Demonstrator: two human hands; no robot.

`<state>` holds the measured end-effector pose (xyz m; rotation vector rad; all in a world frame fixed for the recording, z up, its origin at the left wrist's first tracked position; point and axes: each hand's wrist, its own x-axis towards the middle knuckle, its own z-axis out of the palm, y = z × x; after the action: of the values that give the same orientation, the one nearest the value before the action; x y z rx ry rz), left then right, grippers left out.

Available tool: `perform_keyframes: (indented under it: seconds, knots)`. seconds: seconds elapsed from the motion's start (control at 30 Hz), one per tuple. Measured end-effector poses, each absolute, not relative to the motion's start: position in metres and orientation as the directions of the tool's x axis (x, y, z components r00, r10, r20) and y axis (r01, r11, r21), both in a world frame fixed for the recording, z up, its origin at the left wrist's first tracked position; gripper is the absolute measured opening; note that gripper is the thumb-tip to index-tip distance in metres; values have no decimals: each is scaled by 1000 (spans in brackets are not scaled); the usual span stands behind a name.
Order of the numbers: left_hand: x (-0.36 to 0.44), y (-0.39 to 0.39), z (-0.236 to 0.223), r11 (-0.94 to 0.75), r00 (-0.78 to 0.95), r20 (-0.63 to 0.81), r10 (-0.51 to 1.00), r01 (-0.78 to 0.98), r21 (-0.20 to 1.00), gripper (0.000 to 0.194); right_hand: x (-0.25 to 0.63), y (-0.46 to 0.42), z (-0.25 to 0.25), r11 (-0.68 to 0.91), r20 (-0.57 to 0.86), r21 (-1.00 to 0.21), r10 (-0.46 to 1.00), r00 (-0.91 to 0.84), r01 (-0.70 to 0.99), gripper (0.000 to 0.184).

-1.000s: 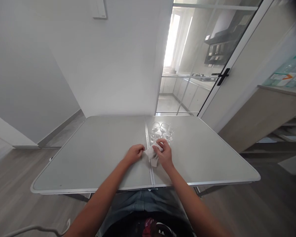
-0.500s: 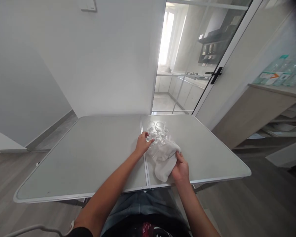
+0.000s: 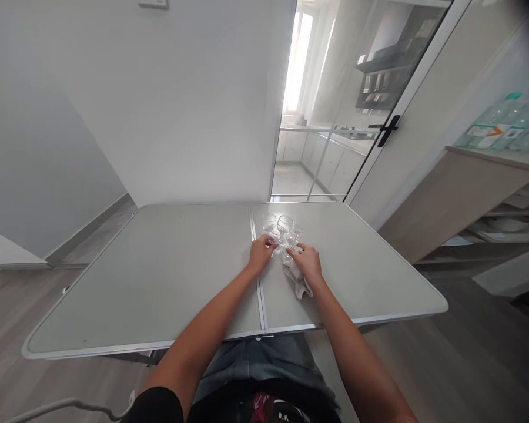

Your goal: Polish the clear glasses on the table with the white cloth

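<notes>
Several clear stemmed glasses stand in a tight cluster on the right half of the table, just beyond my hands. My left hand is at the cluster's near left, its thumb and fingers closed around a small glass that the fingers partly cover. In my right hand is a white cloth, bunched under the palm and hanging toward me onto the table. My right fingertips reach the front of the cluster, close to the glasses; whether they touch one I cannot tell.
The pale folding table has a metal seam down its middle and a raised metal rim. A wall and a glass door border its far side. To the right, plastic bottles stand on a wooden shelf unit.
My right hand has moved forward and left with the cloth, up to the glasses, and turned palm down. The cloth is now more bunched. My left hand has shifted slightly right.
</notes>
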<state>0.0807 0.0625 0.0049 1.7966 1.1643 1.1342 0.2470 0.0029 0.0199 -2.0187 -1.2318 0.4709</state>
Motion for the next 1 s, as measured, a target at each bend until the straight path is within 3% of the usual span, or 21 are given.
perform_keyframes:
  seconds: [0.1,0.2,0.4,0.57,0.67,1.0]
  knots:
    - [70,56,12,-376,194,331,924,285,882,7,243,13,15,-299,90,-640,886,456,708,36]
    - [37,55,23,-405,113,389,914,264,875,7,238,13,14,-284,151,-573,886,439,769,32]
    - [-70,78,35,-316,-195,407,892,372,872,16,189,13,32,-89,258,-623,914,312,777,34]
    - [-134,86,22,-189,-338,389,857,496,847,17,94,43,37,65,214,-671,971,109,738,27]
    - [-159,85,14,-138,-361,390,847,559,818,15,46,66,35,81,146,-673,989,25,735,27]
    - [-195,91,-7,-83,-501,402,766,543,836,18,-26,98,26,98,66,-668,995,-73,738,27]
